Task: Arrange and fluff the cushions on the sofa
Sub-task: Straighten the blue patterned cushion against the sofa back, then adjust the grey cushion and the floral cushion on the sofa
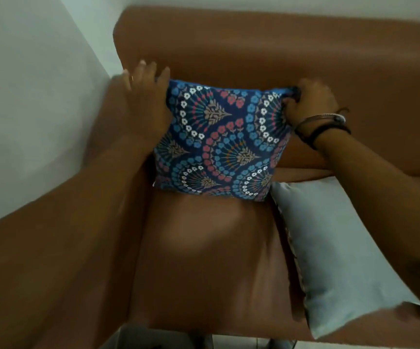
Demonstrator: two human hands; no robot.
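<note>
Against the backrest of the brown sofa (254,59), at the end nearest its armrest, a patterned cushion (219,144) stands upright with its lower edge resting on the seat and its blue floral face turned toward the head camera. The left hand (143,104) lies flat against the side edge of the patterned cushion that faces the armrest, fingers spread and pointing up toward the backrest, so its grip is released: it presses rather than closes on the fabric. The right hand (309,102) is on the opposite upper corner of the patterned cushion, its grip clenched on a bunch of the cover there, with the fabric pulled into a small fold under the knuckles. Several dark and pale bracelets (322,127) circle the right wrist, just beside that corner. A plain grey cushion (330,248) lies flat on the seat on the far side of the patterned cushion from the armrest; its upper corner touches or nearly touches the patterned cushion's lower corner, and a strip of printed trim shows along its near edge. The right forearm crosses above the grey cushion and hides part of it. The bare seat panel in front of the patterned cushion carries nothing. The armrest (52,260) runs beside the left forearm, close against a pale wall (27,96) that meets another wall behind the backrest. Both hands are slightly blurred.
</note>
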